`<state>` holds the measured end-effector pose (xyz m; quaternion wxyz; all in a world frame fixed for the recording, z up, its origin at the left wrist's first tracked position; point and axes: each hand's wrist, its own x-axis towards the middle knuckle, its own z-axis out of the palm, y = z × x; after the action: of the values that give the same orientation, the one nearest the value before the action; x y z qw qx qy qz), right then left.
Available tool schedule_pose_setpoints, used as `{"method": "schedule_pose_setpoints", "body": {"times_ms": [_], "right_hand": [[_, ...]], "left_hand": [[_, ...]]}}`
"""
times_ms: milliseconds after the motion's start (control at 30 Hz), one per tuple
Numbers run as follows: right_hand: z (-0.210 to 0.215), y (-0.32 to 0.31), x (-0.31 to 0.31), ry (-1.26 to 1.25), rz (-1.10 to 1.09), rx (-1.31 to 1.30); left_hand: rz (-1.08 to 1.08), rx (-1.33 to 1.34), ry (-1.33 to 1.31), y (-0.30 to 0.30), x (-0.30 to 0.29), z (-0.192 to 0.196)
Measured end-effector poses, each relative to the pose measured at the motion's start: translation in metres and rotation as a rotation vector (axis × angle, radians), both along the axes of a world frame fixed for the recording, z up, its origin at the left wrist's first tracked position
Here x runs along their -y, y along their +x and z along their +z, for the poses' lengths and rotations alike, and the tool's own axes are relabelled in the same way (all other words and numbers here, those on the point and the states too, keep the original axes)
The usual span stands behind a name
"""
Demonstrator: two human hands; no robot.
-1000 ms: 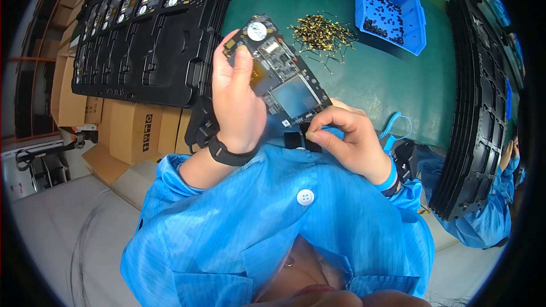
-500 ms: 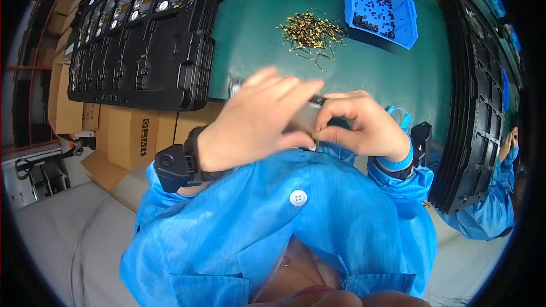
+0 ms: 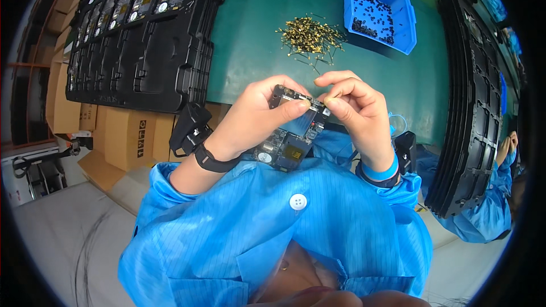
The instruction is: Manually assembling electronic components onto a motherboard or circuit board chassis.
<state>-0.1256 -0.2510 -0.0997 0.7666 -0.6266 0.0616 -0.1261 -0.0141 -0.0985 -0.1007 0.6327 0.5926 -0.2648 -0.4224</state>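
Left hand (image 3: 250, 122) clamps the circuit board (image 3: 287, 136) at chest height above the green table (image 3: 256, 34); right hand (image 3: 355, 111) fingertips pinched shut at its top edge, contents unclear; steady board, press squarely.

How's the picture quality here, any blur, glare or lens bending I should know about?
Head view: strong fisheye bending, so the stack of black trays on the right curves and the corners go black. Lighting is even, with no harsh glare on the green table. The circuit board, left hand and right hand look sharp. The pile of brass pins is too small to make out singly.
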Motion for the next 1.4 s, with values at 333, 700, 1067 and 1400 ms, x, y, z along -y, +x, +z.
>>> {"method": "schedule_pose_setpoints", "body": {"times_ms": [333,700,1067,1400], "right_hand": [[-0.002,-0.005,-0.009,-0.166,-0.032,0.024],[-0.008,-0.005,-0.011,-0.464,-0.137,0.091],[-0.008,-0.004,-0.008,-0.683,-0.152,0.222],[-0.010,-0.003,-0.008,-0.780,-0.180,0.293]], "left_hand": [[-0.143,-0.051,0.135,-0.002,-0.005,0.011],[-0.058,-0.013,0.186,-0.009,-0.007,0.018],[-0.018,-0.006,0.166,-0.015,-0.009,0.022],[-0.004,0.198,0.161,-0.017,-0.011,0.023]]}}
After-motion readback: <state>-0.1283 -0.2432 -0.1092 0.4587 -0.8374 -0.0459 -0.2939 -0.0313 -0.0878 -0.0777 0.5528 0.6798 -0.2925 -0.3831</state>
